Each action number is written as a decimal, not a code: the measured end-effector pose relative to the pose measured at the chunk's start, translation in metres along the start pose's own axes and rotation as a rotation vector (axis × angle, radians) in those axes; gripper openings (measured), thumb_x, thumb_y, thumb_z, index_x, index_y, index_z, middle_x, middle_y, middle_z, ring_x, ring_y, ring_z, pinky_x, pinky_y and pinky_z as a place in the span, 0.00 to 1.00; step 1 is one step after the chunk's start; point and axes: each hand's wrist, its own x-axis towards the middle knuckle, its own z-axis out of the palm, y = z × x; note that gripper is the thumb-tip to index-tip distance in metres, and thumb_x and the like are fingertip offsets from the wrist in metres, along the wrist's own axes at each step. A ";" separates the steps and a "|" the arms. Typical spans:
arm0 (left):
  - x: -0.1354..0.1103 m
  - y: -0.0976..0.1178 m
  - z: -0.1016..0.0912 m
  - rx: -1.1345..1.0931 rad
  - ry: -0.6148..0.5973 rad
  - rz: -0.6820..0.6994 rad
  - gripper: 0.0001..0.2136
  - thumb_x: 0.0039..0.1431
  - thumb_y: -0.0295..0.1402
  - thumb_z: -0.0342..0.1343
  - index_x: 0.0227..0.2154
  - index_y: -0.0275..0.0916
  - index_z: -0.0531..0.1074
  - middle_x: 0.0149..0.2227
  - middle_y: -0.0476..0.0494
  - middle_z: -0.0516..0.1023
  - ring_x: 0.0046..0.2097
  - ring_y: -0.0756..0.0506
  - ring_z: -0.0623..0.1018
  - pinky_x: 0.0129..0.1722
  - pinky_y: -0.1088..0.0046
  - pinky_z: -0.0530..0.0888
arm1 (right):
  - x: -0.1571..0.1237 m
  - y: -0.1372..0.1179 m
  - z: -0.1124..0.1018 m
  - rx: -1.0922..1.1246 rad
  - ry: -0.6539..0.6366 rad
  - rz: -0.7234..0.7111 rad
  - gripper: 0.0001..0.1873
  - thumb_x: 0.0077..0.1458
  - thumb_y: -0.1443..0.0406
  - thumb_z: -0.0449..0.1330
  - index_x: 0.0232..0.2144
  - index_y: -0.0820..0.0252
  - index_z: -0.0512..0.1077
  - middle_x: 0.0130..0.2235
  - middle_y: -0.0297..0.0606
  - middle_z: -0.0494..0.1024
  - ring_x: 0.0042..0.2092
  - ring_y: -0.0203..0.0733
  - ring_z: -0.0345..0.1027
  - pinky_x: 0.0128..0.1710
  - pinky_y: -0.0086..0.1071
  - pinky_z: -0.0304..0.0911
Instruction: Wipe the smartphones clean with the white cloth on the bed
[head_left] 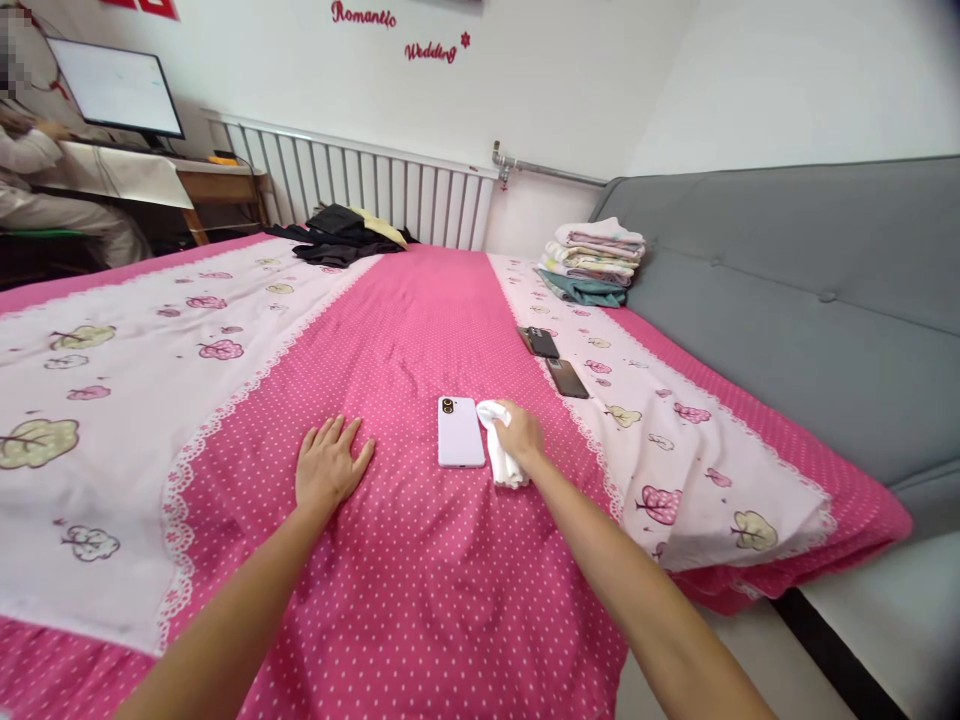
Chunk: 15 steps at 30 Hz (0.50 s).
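My left hand (pixel 328 464) lies flat on the pink dotted bedsheet (pixel 405 580), fingers stretched out and holding nothing. My right hand (pixel 519 434) is closed round a crumpled white cloth (pixel 501 461), which rests on the sheet. A lilac phone (pixel 460 431) lies face down between the two hands, just left of the cloth and apart from my left hand.
Two dark phones (pixel 542 342) (pixel 568 378) lie further right on the sheet. A stack of folded cloths (pixel 596 262) sits at the far right by the grey headboard (pixel 787 300). Dark clothes (pixel 337 236) lie near the radiator. A seated person (pixel 45 190) is at a desk with a monitor (pixel 116 90).
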 end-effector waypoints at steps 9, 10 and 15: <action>-0.002 -0.001 0.003 -0.008 0.006 0.000 0.30 0.63 0.49 0.34 0.60 0.35 0.61 0.62 0.36 0.62 0.64 0.39 0.60 0.63 0.59 0.51 | 0.058 -0.063 -0.001 -0.173 -0.100 -0.214 0.20 0.61 0.64 0.50 0.54 0.46 0.67 0.51 0.39 0.72 0.52 0.46 0.65 0.48 0.37 0.60; -0.002 -0.001 0.004 -0.010 0.010 0.000 0.30 0.63 0.49 0.34 0.59 0.35 0.62 0.62 0.36 0.62 0.63 0.39 0.60 0.63 0.59 0.51 | 0.058 -0.065 0.005 -0.194 -0.132 -0.221 0.21 0.60 0.66 0.51 0.54 0.46 0.67 0.51 0.39 0.72 0.51 0.46 0.65 0.48 0.37 0.60; -0.002 0.000 0.004 -0.013 0.030 0.000 0.30 0.62 0.49 0.35 0.59 0.36 0.62 0.62 0.37 0.63 0.63 0.40 0.61 0.63 0.59 0.52 | 0.047 -0.063 0.027 -0.278 -0.262 -0.218 0.28 0.55 0.73 0.52 0.56 0.45 0.65 0.55 0.38 0.70 0.52 0.46 0.66 0.48 0.37 0.61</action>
